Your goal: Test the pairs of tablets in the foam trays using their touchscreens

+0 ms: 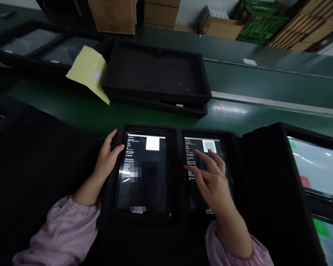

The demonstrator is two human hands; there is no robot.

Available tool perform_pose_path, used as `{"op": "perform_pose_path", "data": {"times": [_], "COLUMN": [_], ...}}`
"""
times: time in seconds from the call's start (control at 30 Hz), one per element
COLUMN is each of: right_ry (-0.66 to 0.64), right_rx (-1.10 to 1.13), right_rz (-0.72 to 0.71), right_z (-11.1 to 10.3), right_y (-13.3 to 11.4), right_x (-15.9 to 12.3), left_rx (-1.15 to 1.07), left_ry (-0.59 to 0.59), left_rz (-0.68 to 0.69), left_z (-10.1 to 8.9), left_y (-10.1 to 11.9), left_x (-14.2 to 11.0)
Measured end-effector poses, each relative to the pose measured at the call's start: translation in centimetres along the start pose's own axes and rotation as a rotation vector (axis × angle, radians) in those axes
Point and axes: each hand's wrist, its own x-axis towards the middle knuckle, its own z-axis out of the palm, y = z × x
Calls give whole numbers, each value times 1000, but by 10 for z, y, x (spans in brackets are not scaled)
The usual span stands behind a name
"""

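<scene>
Two tablets lie side by side in a black foam tray (177, 218) in front of me. Both the left tablet (155, 166) and the right tablet (194, 195) are lit, with white text on black and a QR code near the top. My left hand (107, 159) grips the tray's left edge, thumb on the rim beside the left tablet and fingers round the outer side. Over the right tablet's screen hovers my right hand (212, 177), fingers apart and nothing held. Whether a fingertip touches the glass I cannot tell.
Stacked black trays (155, 70) stand behind on the green bench (230, 111), a yellow paper (87, 72) leaning at their left. More tablets in trays (30, 42) lie back left. A tall tray stack (280, 159) with lit tablets (319, 170) rises at right; black material (30, 147) sits left.
</scene>
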Motion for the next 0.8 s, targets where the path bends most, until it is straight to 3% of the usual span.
{"op": "perform_pose_path", "data": {"times": [0.17, 0.33, 0.47, 0.6, 0.8], "right_ry": [203, 274, 224, 85, 53], "right_rx": [-54, -36, -82, -112, -177], "right_rz": [188, 218, 226, 235, 260], "right_z": [-1, -2, 3, 9, 19], "right_y": [1, -1, 2, 4, 7], "right_x": [-1, 1, 2, 2, 8], "left_rx": [41, 224, 403, 218, 21], "left_ry": [-50, -64, -80, -95, -47], "left_rz": [14, 24, 19, 30, -6], "left_z": [-3, -3, -3, -3, 1], "left_y": [-1, 4, 6, 1, 3], "left_x": [-1, -2, -5, -6, 4]}}
